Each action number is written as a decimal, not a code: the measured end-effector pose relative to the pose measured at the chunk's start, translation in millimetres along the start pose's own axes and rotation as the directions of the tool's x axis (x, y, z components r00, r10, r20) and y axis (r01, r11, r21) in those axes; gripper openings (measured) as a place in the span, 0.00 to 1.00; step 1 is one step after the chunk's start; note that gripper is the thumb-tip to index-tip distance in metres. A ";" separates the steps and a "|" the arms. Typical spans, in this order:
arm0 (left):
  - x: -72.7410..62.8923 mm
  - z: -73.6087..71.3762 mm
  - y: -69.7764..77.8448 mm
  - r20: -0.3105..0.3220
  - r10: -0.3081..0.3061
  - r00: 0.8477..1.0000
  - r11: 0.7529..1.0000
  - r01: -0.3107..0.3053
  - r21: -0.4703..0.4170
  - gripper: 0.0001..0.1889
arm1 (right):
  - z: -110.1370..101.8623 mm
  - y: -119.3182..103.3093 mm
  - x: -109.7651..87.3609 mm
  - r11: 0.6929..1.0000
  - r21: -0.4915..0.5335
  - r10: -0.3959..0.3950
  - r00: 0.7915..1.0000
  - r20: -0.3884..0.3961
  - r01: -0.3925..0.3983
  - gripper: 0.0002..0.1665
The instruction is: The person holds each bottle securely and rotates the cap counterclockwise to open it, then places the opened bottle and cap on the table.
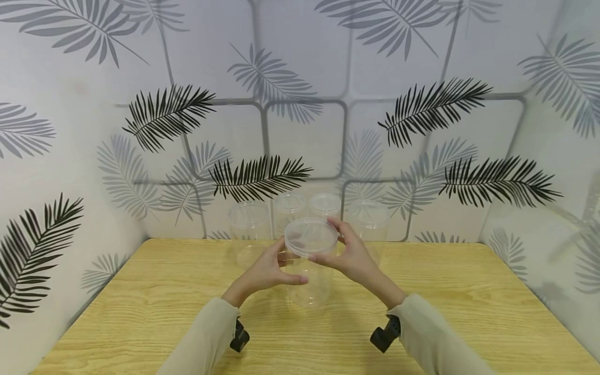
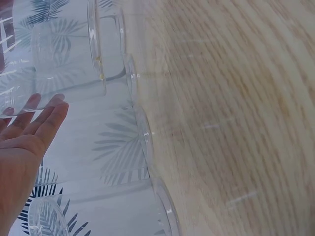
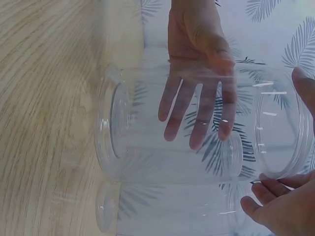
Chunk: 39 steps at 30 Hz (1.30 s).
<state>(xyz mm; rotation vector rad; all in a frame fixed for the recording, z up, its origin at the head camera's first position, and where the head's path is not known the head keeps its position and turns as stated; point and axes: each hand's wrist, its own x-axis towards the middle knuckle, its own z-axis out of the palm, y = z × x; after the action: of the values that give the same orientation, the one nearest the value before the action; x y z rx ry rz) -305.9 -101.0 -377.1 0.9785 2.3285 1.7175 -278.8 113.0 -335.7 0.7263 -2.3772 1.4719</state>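
Observation:
In the head view a clear, lidded plastic jar (image 1: 308, 284) is upright between both hands. In the left wrist view its base appears raised off the table. My right hand (image 1: 349, 252) grips the rim at the lid (image 1: 311, 237), thumb in front and fingers behind. In the right wrist view the left hand (image 3: 197, 93) shows through the clear wall, fingers spread and fairly straight along the far side. My left hand (image 1: 267, 268) has its thumb in front of the jar; whether its palm touches the wall I cannot tell.
Several similar clear jars stand behind, near the wall, including one at the left (image 1: 250, 229) and one at the right (image 1: 370, 224). The wooden table (image 1: 164, 291) meets a wall (image 1: 304, 135) with a leaf pattern. Black wrist straps sit at both cuffs.

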 end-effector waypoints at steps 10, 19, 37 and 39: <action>-0.4 -0.4 -1.9 0.034 0.021 0.999 0.999 -0.021 -0.027 0.51 | -21.4 11.1 11.7 0.976 0.201 0.014 0.952 0.306 -0.080 0.50; -4.5 1.2 16.0 0.076 0.008 0.997 1.000 -0.006 -0.028 0.51 | -33.3 22.5 25.5 0.879 0.452 -0.111 0.857 0.503 -0.152 0.52; -7.0 1.8 20.9 0.027 0.004 1.000 0.998 -0.003 -0.059 0.50 | -16.2 -0.9 2.0 0.987 0.137 0.055 0.975 0.216 -0.086 0.57; -7.1 1.8 20.5 0.026 0.011 1.000 0.998 -0.009 -0.056 0.50 | -11.3 -2.9 -0.2 0.990 0.117 0.064 0.983 0.170 -0.085 0.56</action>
<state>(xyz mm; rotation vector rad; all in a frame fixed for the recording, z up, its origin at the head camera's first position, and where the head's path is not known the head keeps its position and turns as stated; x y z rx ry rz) -290.5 -100.0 -361.8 0.9987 2.2500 1.7526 -277.6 122.0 -328.4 0.8273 -2.4770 1.6622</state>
